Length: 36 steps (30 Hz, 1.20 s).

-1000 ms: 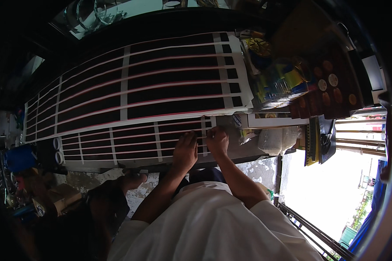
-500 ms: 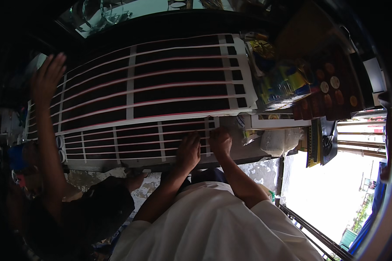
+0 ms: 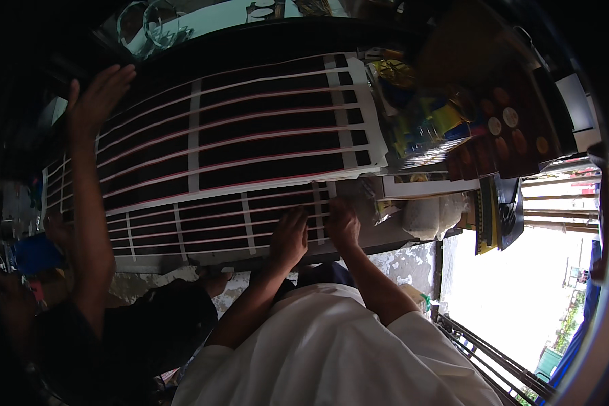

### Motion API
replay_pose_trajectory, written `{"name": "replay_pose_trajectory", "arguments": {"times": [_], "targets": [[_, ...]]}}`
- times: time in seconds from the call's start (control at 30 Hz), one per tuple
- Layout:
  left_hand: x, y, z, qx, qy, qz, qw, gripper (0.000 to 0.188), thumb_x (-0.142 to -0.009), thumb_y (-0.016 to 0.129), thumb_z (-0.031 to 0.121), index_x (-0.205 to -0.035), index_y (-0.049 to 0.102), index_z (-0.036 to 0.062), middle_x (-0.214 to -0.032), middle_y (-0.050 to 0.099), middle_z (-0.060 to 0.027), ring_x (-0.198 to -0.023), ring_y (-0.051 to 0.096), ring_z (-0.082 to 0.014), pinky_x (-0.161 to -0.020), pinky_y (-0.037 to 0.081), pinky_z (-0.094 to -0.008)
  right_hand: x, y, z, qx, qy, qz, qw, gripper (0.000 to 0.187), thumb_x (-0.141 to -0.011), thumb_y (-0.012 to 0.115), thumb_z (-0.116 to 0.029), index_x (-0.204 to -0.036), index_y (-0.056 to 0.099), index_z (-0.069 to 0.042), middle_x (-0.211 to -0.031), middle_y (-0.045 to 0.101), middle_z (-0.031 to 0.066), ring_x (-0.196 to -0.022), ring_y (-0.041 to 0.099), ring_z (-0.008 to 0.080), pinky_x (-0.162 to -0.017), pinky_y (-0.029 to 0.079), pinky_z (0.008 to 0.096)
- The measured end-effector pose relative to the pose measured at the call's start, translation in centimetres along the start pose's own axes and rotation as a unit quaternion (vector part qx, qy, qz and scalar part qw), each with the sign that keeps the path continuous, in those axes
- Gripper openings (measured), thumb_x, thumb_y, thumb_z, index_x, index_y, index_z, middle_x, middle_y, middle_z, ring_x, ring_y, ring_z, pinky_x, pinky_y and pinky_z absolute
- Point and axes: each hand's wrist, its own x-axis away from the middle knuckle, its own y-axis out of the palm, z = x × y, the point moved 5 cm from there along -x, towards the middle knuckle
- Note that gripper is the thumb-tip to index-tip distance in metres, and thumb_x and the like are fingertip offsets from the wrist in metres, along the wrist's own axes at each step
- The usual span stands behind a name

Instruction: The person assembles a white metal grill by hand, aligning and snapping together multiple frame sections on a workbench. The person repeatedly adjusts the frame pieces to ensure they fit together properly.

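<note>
A dark sheet crossed by pale strips (image 3: 213, 220) lies along the near side of the work surface. My left hand (image 3: 290, 235) rests on it near its right end, fingers laid flat and close together. Just to the right, at the sheet's end, my right hand (image 3: 344, 223) is closed with its fingers curled under. What it pinches, if anything, is hidden. Behind both hands lies a larger stack of similar dark sheets with white and red lines (image 3: 264, 128), its white right edge showing.
At left, a co-worker's raised hand (image 3: 101, 98) is spread over the stack's far left end. Clear plastic packs (image 3: 433, 122) and brown printed sheets with round spots (image 3: 521, 135) sit to the right. A whitish wrapped bundle (image 3: 433, 218) lies at the near right edge.
The co-worker's hand has moved right and farther over the stack, its fingers spreading. My hands stay almost in place on the near sheet. The view has shifted slightly.
</note>
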Motion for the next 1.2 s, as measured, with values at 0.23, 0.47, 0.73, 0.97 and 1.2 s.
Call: {"name": "replay_pose_trajectory", "arguments": {"times": [0.23,0.47,0.73,0.97,1.2], "targets": [[-0.1,-0.2,0.2,-0.016,-0.001,-0.024,1.0,0.04,-0.102,0.07,0.008,-0.14,0.065,-0.0016,-0.149,0.063,-0.0232,-0.135,0.062,-0.0422,-0.115,0.054,-0.0504,0.0,-0.9,-0.8,-0.019,-0.03,0.003,0.999,0.013,-0.1,0.063,-0.006,-0.11,0.07,-0.008,-0.108,0.07,0.0217,-0.103,0.069,0.0489,-0.085,0.057,0.0567],[0.0,-0.8,0.3,-0.018,0.013,-0.026,0.999,0.042,-0.103,0.07,0.011,-0.143,0.064,-0.0011,-0.149,0.064,-0.0234,-0.135,0.063,-0.043,-0.115,0.055,-0.0506,0.3,-2.2,-0.7,-0.072,-0.065,-0.003,0.995,0.025,-0.095,0.063,0.001,-0.116,0.074,-0.005,-0.108,0.069,0.024,-0.103,0.07,0.0497,-0.087,0.058,0.0549],[-1.1,-0.8,0.0,-0.008,-0.023,-0.013,1.0,0.031,-0.102,0.071,0.01,-0.131,0.07,-0.0001,-0.137,0.069,-0.0208,-0.127,0.067,-0.0411,-0.106,0.058,-0.0491,0.2,-2.3,-0.3,-0.101,-0.089,0.011,0.991,0.027,-0.093,0.062,0.004,-0.116,0.075,-0.004,-0.11,0.071,0.0249,-0.103,0.07,0.0506,-0.088,0.059,0.0537],[-4.8,0.4,1.1,0.003,0.035,-0.049,0.998,0.024,-0.091,0.075,0.006,-0.115,0.071,0.0017,-0.111,0.067,-0.0197,-0.108,0.067,-0.0415,-0.093,0.058,-0.0509,0.1,-1.7,0.4,-0.102,-0.072,0.005,0.992,0.03,-0.092,0.062,0.004,-0.117,0.075,-0.006,-0.108,0.071,0.0255,-0.103,0.07,0.0525,-0.088,0.059,0.0544],[-7.1,1.7,1.9,-0.09,0.116,-0.026,0.989,0.019,-0.085,0.076,0.005,-0.102,0.071,-0.0021,-0.108,0.07,-0.0204,-0.105,0.069,-0.0416,-0.092,0.058,-0.0516,0.3,-1.7,0.8,-0.111,-0.06,-0.001,0.992,0.031,-0.092,0.064,0.002,-0.119,0.076,-0.006,-0.11,0.072,0.025,-0.106,0.07,0.051,-0.089,0.059,0.055]]}}
